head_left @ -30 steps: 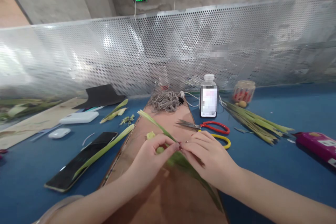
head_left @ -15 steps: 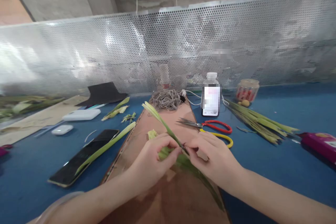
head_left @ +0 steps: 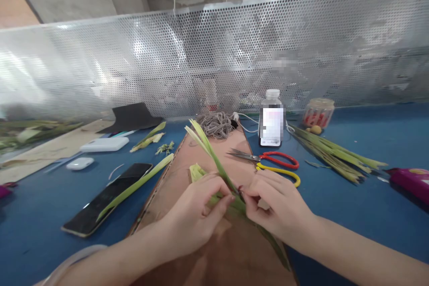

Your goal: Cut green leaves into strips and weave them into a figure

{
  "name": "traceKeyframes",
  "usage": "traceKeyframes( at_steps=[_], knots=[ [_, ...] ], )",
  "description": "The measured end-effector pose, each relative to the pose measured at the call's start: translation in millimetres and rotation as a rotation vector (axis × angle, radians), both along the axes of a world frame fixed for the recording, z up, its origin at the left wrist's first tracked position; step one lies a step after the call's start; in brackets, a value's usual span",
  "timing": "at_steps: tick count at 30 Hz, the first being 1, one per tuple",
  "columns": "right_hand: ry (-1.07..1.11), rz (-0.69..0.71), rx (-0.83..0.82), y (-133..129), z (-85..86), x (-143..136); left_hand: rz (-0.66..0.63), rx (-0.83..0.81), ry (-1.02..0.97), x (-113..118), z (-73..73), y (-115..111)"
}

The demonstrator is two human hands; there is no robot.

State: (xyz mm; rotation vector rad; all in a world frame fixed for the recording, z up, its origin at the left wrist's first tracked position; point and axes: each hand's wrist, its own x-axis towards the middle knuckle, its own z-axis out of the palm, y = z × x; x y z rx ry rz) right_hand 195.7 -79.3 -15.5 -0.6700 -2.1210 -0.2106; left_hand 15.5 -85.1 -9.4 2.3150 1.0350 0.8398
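Over the board's middle, my left hand (head_left: 204,208) is closed, its thumb and index finger pinched together at a long green leaf (head_left: 217,161). My right hand (head_left: 279,201) sits just to its right, closed too, with its fingertips pinching the same leaf beside a small dark spot. The leaf's pale split end points up and away, while its darker part trails down to the right beneath my right hand. A pale yellow-green leaf piece (head_left: 197,172) shows behind my left hand. Exactly what lies between the fingertips is partly hidden.
Scissors (head_left: 246,156) with red and yellow handles lie beyond my right hand. Grey cord (head_left: 217,125) is heaped at the board's (head_left: 181,161) far end. A lit phone (head_left: 271,126) leans on a bottle. Leaf bundle (head_left: 335,154) at right; dark phone (head_left: 110,201) under a leaf at left.
My fingertips have moved slightly apart along the leaf, the right ones a little to the right. The leaf's split end has shifted right and spread slightly. The view has shifted slightly.
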Motion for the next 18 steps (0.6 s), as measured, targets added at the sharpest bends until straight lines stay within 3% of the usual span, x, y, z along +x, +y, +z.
traceKeyframes(
  at_steps=[8,18],
  knots=[
    [-0.016,-0.028,0.037,-4.7,-0.4,-0.8,0.001,0.031,0.058,1.0,4.5,-7.3],
    [-0.019,0.044,0.025,-0.3,0.9,3.7,0.025,0.032,0.025,-0.8,-0.6,-2.6]
  ],
)
